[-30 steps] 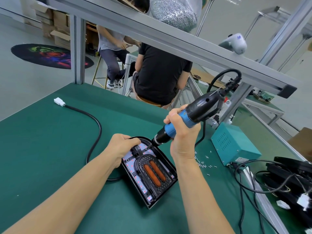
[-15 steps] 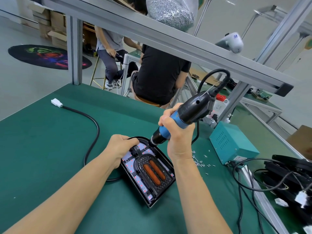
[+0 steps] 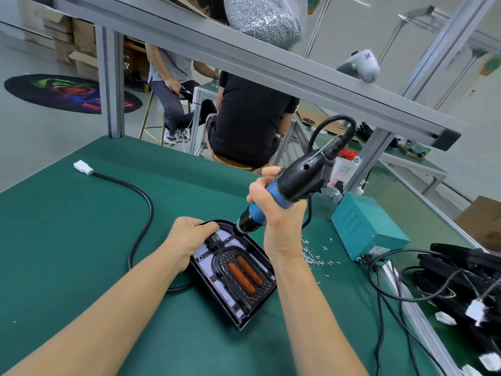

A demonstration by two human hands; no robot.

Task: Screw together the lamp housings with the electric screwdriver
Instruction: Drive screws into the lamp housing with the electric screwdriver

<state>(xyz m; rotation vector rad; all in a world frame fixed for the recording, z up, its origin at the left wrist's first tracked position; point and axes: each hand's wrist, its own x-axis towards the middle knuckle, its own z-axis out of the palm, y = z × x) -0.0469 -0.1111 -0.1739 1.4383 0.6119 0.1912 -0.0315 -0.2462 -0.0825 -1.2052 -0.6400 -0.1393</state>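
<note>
Right grip (image 3: 276, 210): we have the electric screwdriver (image 3: 287, 188) wrapped tight, bit down at the lamp housing (image 3: 235, 272) top edge; tip hidden by the chuck. Left grip (image 3: 189, 234) curled over the housing's top-left corner, pinning it flat on the green surface (image 3: 67, 240). Loose screws (image 3: 314, 256) lie just right. Clear bag (image 3: 263, 17) overhead holds screws.

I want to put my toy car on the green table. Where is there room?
Bare green mat lies left of the black cable, and in front of the lamp housing. It is crowded right: loose screws, the teal box, tangled wires.
</note>
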